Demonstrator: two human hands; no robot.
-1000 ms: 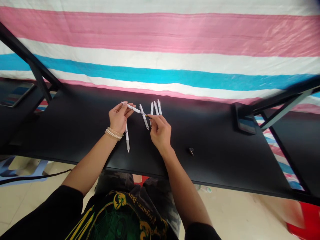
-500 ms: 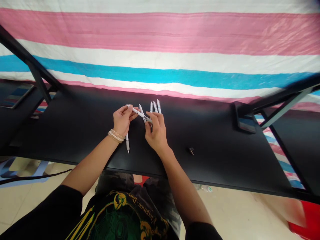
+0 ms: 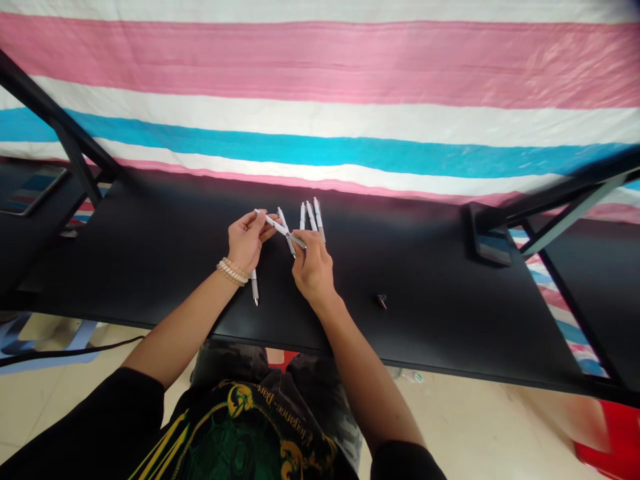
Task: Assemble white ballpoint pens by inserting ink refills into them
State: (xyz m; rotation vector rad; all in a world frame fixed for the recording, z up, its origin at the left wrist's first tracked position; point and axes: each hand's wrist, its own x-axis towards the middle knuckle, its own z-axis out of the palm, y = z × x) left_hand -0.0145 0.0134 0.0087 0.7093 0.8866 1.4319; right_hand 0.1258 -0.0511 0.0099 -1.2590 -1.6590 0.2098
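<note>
White pen (image 3: pixel 274 224) | left hand (image 3: pixel 246 243): fingertips clamped on upper end | right hand (image 3: pixel 313 270): fingers pinched on metal tip | 5 more pens (image 3: pixel 311 217) on black table (image 3: pixel 425 320) | both-end grip steadies barrel

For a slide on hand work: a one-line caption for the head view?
Left hand and right hand hold a white pen over a black table, five more pens lying beside them.
</note>
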